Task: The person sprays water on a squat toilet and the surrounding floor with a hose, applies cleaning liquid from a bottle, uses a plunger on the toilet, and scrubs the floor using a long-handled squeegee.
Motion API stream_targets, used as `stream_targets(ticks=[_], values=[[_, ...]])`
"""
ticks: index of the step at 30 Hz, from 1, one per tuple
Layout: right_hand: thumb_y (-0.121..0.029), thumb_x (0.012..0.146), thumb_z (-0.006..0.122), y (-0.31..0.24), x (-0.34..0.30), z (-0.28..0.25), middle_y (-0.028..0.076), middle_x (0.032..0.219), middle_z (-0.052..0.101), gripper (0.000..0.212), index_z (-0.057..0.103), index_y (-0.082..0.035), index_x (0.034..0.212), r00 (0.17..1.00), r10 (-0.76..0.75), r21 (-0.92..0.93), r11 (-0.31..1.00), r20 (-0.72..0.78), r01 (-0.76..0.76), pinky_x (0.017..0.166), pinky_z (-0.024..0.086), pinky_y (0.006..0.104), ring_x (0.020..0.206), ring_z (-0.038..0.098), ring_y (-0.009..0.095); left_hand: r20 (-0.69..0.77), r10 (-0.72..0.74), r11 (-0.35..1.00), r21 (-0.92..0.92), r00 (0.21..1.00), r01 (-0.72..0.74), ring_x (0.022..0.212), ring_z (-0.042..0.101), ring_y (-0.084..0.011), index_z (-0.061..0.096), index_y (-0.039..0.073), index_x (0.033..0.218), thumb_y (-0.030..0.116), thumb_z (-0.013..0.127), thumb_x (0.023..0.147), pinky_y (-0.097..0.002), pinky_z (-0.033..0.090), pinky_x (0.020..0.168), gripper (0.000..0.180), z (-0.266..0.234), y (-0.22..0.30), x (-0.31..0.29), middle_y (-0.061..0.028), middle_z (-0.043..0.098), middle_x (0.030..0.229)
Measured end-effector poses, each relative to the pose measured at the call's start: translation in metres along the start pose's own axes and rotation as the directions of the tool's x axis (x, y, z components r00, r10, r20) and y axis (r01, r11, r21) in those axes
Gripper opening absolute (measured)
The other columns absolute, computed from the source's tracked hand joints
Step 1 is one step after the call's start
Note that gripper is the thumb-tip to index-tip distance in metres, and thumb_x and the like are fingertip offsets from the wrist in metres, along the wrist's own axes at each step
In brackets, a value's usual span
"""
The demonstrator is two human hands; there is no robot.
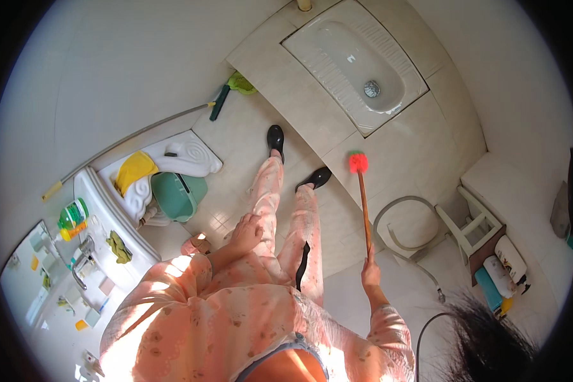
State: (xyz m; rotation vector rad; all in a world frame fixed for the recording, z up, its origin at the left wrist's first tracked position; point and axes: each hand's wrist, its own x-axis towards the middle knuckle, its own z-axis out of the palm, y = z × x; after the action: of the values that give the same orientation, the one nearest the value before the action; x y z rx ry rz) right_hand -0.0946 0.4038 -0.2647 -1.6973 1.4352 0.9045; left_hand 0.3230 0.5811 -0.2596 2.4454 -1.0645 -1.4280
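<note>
My right hand (370, 275) is closed round the wooden handle of a toilet brush (358, 163). The brush points away from me, its red bristle head with a bit of green at the tip over the raised tiled step, short of the white squat toilet (325, 70). Whether the bristles touch the tiles, I cannot tell. My left hand (247, 233) holds nothing and lies against my left trouser leg above the knee, fingers laid along the cloth. The toilet pan has a round metal drain cover in its bowl.
The step's edge (299, 133) runs close by my black shoes. At left stand a washbasin (118, 267), a green bucket (175, 196), a yellow cloth (135, 170) and a long-handled squeegee (220, 102). A grey hose (388, 210) loops at right beside a stool (474, 226).
</note>
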Motion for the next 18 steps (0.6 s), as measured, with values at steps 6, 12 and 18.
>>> stream_targets(ticks=[6,12,18], values=[[-0.021,0.093,0.041,-0.073,0.047,-0.01,0.02,0.073,0.062,0.066,-0.003,-0.029,0.143,0.985,-0.16,-0.125,0.978,0.062,0.167,0.057,0.047,0.0502,0.064,0.06,0.039,-0.172,-0.055,0.998,0.031,0.984,0.061,0.109,0.044,-0.0329,0.055,0.004,0.107,0.016,0.058,0.077,-0.0422,0.038,0.092,0.033,0.001,0.022,-0.021,-0.0144,0.049,0.114],[-0.022,0.094,0.041,-0.22,0.141,-0.025,0.021,0.07,0.062,0.064,0.0,-0.029,0.143,0.902,-0.426,-0.274,0.877,-0.07,0.394,0.055,0.047,0.049,0.062,0.059,0.039,-0.206,-0.049,0.999,-0.016,0.977,0.046,0.11,0.044,-0.0334,0.054,0.003,0.11,0.015,0.057,0.078,-0.04,0.037,0.095,0.035,0.0,0.002,-0.027,-0.0159,0.048,0.117],[-0.02,0.092,0.044,-0.114,0.036,-0.014,0.021,0.074,0.063,0.068,0.0,-0.028,0.143,0.993,-0.114,-0.295,0.949,0.007,0.111,0.057,0.049,0.0484,0.065,0.061,0.039,-0.186,-0.109,0.985,-0.152,0.977,0.081,0.109,0.045,-0.0337,0.052,0.003,0.113,0.018,0.055,0.079,-0.0412,0.037,0.093,0.037,-0.005,-0.025,-0.04,-0.0176,0.048,0.116]])
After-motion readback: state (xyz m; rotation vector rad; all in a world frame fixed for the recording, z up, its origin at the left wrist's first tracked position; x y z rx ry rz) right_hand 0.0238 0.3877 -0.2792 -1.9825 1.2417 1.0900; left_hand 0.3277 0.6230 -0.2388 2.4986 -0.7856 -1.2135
